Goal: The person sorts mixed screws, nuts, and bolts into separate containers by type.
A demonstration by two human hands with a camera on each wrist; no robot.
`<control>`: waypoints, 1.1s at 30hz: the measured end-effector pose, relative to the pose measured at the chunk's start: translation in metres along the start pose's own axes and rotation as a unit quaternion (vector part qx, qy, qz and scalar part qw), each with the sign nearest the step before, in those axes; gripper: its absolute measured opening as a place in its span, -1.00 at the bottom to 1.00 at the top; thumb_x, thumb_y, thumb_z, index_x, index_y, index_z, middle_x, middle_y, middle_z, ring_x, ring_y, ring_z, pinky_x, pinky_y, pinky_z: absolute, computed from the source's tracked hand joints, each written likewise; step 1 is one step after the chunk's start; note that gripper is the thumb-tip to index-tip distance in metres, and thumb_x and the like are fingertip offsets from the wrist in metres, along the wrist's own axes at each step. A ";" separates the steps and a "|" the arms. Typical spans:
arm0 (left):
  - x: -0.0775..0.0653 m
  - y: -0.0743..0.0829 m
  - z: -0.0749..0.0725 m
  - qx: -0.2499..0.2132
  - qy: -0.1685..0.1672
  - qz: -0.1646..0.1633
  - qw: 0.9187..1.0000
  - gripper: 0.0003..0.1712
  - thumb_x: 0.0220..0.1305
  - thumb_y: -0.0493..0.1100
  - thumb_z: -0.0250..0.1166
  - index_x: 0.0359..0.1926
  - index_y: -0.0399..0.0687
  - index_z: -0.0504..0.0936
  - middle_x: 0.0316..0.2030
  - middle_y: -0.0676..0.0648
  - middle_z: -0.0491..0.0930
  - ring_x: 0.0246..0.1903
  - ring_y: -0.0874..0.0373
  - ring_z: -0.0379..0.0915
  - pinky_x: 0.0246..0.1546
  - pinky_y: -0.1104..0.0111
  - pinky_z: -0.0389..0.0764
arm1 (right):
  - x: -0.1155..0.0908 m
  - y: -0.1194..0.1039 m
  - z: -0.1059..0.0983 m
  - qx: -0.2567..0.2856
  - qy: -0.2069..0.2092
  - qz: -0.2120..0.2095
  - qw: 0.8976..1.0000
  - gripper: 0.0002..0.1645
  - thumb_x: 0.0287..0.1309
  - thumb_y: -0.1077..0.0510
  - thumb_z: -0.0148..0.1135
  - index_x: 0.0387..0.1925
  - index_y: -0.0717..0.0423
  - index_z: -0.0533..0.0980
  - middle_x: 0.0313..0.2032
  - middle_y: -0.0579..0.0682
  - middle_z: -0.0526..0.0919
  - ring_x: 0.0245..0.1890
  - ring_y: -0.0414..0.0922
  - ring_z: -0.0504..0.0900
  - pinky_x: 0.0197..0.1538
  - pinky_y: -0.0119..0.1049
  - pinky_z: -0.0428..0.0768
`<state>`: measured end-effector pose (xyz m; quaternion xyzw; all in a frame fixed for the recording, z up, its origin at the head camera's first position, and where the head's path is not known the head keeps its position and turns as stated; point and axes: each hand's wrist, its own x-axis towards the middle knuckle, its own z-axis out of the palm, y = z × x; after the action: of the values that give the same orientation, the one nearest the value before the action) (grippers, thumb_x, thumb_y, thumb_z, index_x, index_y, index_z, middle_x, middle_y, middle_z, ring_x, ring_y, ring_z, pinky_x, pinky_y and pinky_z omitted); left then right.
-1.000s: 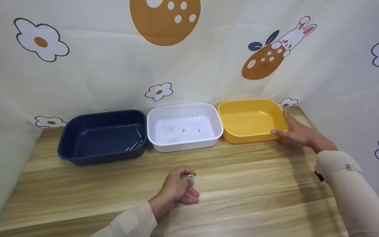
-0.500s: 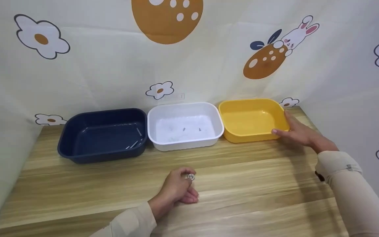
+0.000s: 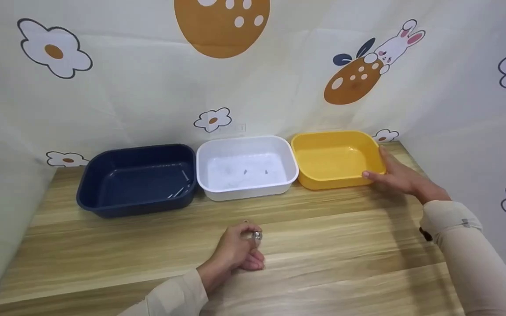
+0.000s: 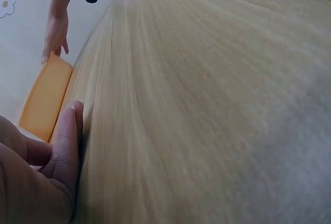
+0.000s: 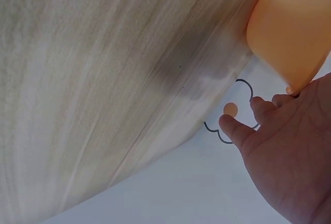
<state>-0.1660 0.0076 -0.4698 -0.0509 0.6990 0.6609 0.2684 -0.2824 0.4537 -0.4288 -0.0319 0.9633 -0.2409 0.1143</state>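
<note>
In the head view, my left hand [image 3: 237, 250] rests low over the wooden table, pinching a small shiny silver round piece [image 3: 257, 237] between thumb and forefinger. The fingers hide most of that piece, so its kind is unclear. My right hand [image 3: 400, 175] holds the right end of a yellow tub [image 3: 338, 179], thumb at the front rim and fingers along the outer side. The right wrist view shows its fingertips [image 5: 256, 102] by the tub's lower corner. Left of the yellow tub sit a white tub [image 3: 246, 194] and a dark blue tub [image 3: 136, 208].
All three tubs line up along the back of the wood-grain table [image 3: 314, 267], close to the patterned wall cloth [image 3: 147, 101]. Thin pale strips [image 3: 176, 193], perhaps reflections, show inside the blue tub. Two small dark marks [image 3: 255, 172] show on the white tub's floor.
The silver piece has turned in my left fingers, from a flat round end facing up to a shinier side. My right hand and the tubs stay put.
</note>
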 end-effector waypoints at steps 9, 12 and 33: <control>0.000 0.000 -0.002 0.005 -0.002 0.000 1.000 -0.73 0.31 -0.43 0.12 0.00 -0.21 0.56 -0.68 -0.21 0.62 -0.73 0.07 0.60 -0.67 0.28 0.65 | 0.000 0.000 0.001 -0.014 0.003 -0.002 1.000 0.31 0.18 -0.42 0.10 0.52 0.07 -0.46 0.51 0.30 -0.29 0.46 0.31 -0.13 0.36 0.41 -0.10; 0.000 0.001 -0.003 0.005 -0.012 0.005 1.000 -0.73 0.32 -0.43 0.12 0.01 -0.22 0.56 -0.67 -0.22 0.63 -0.71 0.04 0.62 -0.65 0.27 0.66 | -0.001 -0.001 0.000 -0.030 0.005 -0.002 1.000 0.32 0.18 -0.45 0.08 0.51 0.12 -0.45 0.52 0.28 -0.34 0.48 0.30 -0.20 0.37 0.39 -0.13; -0.009 0.033 0.026 -0.061 -0.052 0.008 0.997 -0.67 0.34 -0.39 0.12 0.10 -0.23 0.53 -0.60 -0.23 0.66 -0.64 0.01 0.66 -0.55 0.22 0.69 | 0.001 0.002 0.001 -0.039 0.005 0.001 0.999 0.32 0.19 -0.45 0.06 0.51 0.15 -0.46 0.51 0.25 -0.42 0.49 0.31 -0.28 0.36 0.40 -0.19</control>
<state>-0.1641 0.0341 -0.4361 -0.0270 0.6426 0.7066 0.2951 -0.2828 0.4545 -0.4309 -0.0338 0.9726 -0.2031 0.1084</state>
